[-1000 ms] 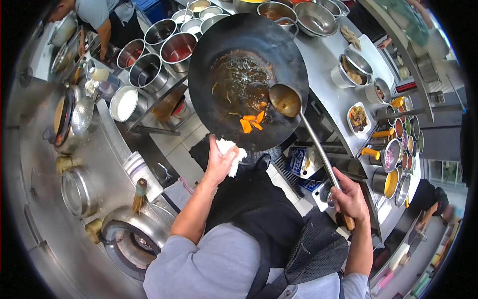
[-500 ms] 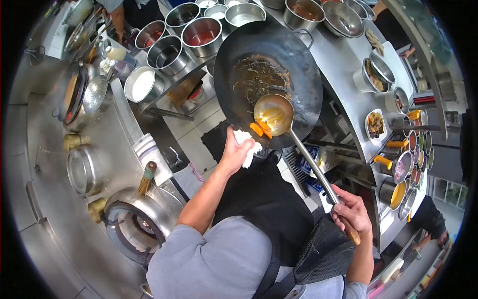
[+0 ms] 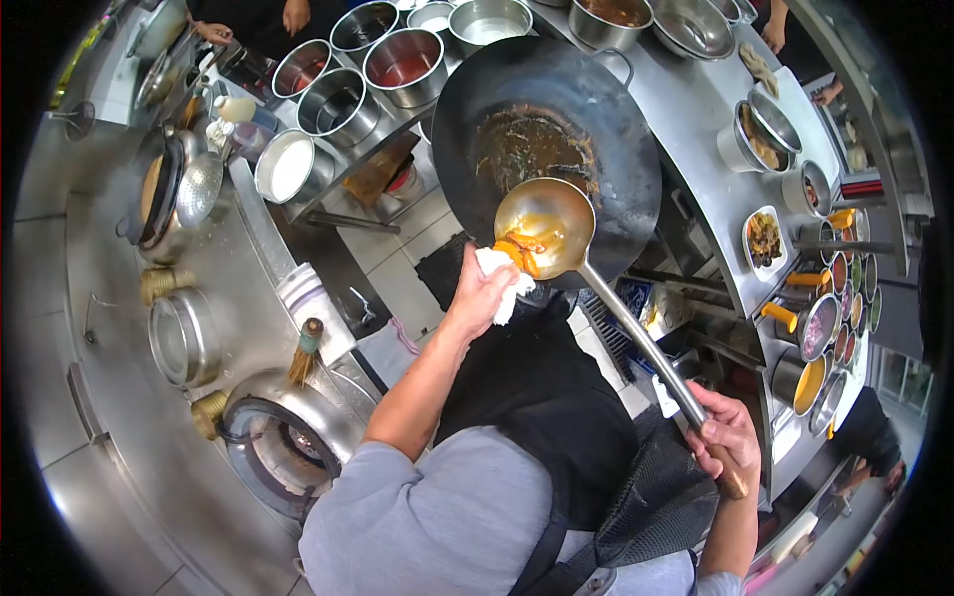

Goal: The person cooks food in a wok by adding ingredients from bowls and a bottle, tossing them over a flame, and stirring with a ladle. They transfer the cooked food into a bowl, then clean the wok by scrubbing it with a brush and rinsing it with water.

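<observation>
Head-camera view looks down on a person in a grey shirt and black apron at a steel cooking station. The left hand (image 3: 480, 295) is clenched around a folded white cloth (image 3: 502, 280) pressed against the near rim of a wide black round-bottomed wok (image 3: 616, 149), which it holds tilted above the floor between the counters. Brown sauce residue coats the wok's middle. The right hand (image 3: 727, 437) grips the wooden end of a long-handled steel ladle (image 3: 542, 221), whose bowl lies at the wok's near edge, just beside the cloth, with orange carrot pieces (image 3: 524, 248) and sauce in it. Beyond the wok, round steel bowls (image 3: 402, 60) holding red and dark liquids stand close together, with a steel pot of white liquid (image 3: 288, 167) to their left. On the curved steel counter (image 3: 686, 109) to the right sit a white plate of brown food (image 3: 766, 238) and a row of small seasoning tins (image 3: 830, 318). Lower left, a ringed gas burner (image 3: 283, 452) stands bare, a bamboo brush (image 3: 304, 350) just above it. Another person's hand (image 3: 295, 14) shows at the top edge.
</observation>
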The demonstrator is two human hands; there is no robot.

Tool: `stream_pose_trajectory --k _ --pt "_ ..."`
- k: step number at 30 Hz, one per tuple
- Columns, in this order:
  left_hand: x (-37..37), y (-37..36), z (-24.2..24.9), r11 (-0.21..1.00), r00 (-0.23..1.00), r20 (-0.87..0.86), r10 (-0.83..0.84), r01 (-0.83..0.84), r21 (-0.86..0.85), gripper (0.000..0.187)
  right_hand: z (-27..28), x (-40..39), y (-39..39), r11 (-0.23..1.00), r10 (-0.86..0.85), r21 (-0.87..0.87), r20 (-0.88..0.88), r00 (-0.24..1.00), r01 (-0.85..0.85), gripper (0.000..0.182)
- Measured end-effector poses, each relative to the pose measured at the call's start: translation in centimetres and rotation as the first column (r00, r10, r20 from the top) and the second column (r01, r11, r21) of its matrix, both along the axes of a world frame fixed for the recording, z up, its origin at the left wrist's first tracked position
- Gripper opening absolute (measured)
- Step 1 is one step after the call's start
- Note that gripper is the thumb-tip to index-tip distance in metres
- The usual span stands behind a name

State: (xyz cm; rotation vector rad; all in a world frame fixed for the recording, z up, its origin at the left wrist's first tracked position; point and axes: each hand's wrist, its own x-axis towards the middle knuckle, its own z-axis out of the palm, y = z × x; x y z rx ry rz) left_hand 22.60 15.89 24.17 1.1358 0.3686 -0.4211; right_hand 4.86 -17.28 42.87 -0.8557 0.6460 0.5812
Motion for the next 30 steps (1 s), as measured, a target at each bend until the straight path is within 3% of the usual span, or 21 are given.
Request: stream_pose_trajectory --k 2,4,7,10,12,16,19,21,23,27,28,30 --pt "0.2 0.3 -0.8 0.999 0.999 0.018 -0.039 0.039 -0.013 0.075 -1.0 0.2 -0.2 1.0 0.009 0.004 0.037 0.999 -0.009 0.06" --pt "0.3 0.3 -0.9 0.996 0.996 0.038 -0.081 0.082 -0.031 0.077 -2.1 0.3 -0.2 0.99 -0.079 0.12 -0.008 0.997 0.08 0.059" --pt "-0.2 0.0 -0.3 0.999 0.998 -0.047 -0.037 0.037 0.008 0.083 -3.0 0.8 0.4 0.989 -0.108 0.103 0.038 0.993 0.104 0.057" --pt "-0.6 0.2 -0.1 0.999 0.998 0.045 -0.041 0.042 -0.029 0.061 -2.8 1.2 0.4 0.99 -0.14 0.04 0.075 0.987 0.138 0.057" --pt "-1.0 0.4 0.3 0.999 0.999 0.052 -0.014 0.017 -0.045 0.054 -3.2 1.5 0.2 0.961 -0.056 -0.255 0.19 0.98 0.104 0.057" --pt "-1.3 0.8 0.0 0.999 0.998 0.058 -0.041 0.04 0.011 0.055 -4.5 3.3 -1.0 0.892 0.056 -0.45 0.181 0.982 0.032 0.059" --pt "-1.3 0.5 1.0 0.998 0.999 0.028 -0.031 0.03 0.047 0.055 -5.2 4.2 -0.9 0.862 0.151 -0.504 0.151 0.977 -0.055 0.06" --pt "-1.4 0.5 1.2 0.998 1.0 0.006 -0.002 0.002 0.061 0.055 -5.1 4.4 -0.6 0.86 0.188 -0.5 0.13 0.974 -0.099 0.06" --pt "-1.6 0.5 0.6 0.998 0.988 0.155 0.015 -0.024 0.054 0.044 -4.8 4.6 -0.3 0.873 0.21 -0.464 0.082 0.974 -0.149 0.059" --pt "-1.5 0.9 0.2 0.997 0.985 0.17 -0.037 0.025 0.072 0.05 -4.3 4.3 -0.7 0.892 0.295 -0.383 0.096 0.951 -0.238 0.058" --pt "-1.3 1.0 0.3 0.995 0.987 0.144 -0.066 0.054 0.086 0.061 -4.1 4.1 -0.8 0.893 0.308 -0.373 0.096 0.947 -0.252 0.058" --pt "-1.4 0.5 1.6 0.997 0.998 0.062 -0.008 0.004 0.077 0.049 -3.8 3.6 -1.2 0.935 0.278 -0.257 0.103 0.955 -0.245 0.057"
